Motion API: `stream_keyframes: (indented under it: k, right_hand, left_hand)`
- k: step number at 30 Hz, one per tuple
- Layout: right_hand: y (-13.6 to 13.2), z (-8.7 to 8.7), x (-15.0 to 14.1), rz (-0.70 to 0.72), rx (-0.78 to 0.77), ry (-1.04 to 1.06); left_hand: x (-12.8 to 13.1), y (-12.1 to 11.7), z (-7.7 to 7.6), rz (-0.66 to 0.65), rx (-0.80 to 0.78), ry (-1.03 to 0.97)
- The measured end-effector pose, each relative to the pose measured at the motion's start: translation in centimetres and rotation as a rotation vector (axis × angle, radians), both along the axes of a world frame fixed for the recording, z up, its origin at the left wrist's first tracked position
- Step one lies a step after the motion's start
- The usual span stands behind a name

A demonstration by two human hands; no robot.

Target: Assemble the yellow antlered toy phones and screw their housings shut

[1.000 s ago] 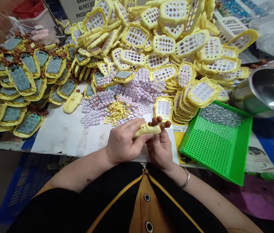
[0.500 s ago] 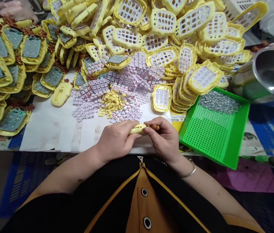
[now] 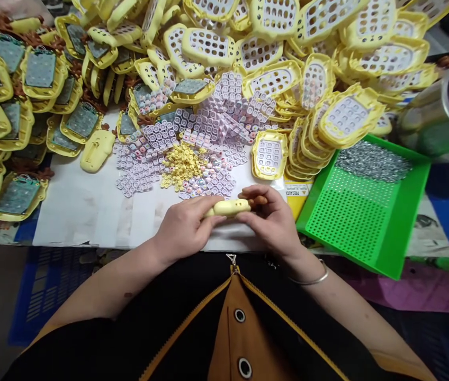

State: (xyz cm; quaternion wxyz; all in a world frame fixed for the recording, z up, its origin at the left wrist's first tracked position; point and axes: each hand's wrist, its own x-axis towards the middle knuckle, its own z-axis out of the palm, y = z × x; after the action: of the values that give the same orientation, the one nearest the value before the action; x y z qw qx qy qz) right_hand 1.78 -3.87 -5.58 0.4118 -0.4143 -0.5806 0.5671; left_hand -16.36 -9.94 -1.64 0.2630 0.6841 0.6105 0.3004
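Note:
Both hands hold one yellow toy-phone shell [image 3: 228,207] with a brown tuft at its right end, just above the table's near edge. My left hand [image 3: 185,226] grips its left part from below and behind. My right hand [image 3: 274,222] pinches the right end near the brown piece. Straight beyond the hands lie a heap of small yellow buttons [image 3: 185,166] and pale purple keypad mats [image 3: 208,127] on white paper [image 3: 89,206].
A huge pile of yellow perforated front shells [image 3: 272,47] fills the back. Shells fitted with grey circuit boards [image 3: 37,74] cover the left. A green perforated tray [image 3: 367,211] holding small metal parts stands right, beside a steel cup [image 3: 442,116]. A lone yellow shell [image 3: 97,151] lies left.
The shell has been turned in the hands, so the brown tuft is mostly covered by the right fingers. The view has tipped downwards and closer to the table.

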Motion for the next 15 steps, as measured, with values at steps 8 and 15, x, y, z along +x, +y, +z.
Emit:
stream_keyframes:
  k: [8, 15]
  right_hand:
    - [-0.1, -0.7, -0.2, -0.035, 0.065, -0.015]
    - [0.0, -1.3, -0.1, -0.03, 0.072, 0.051]
  left_hand:
    - [-0.1, 0.3, -0.8, 0.021, 0.023, 0.023]
    - [-1.5, -1.5, -1.7, 0.071, 0.068, 0.048]
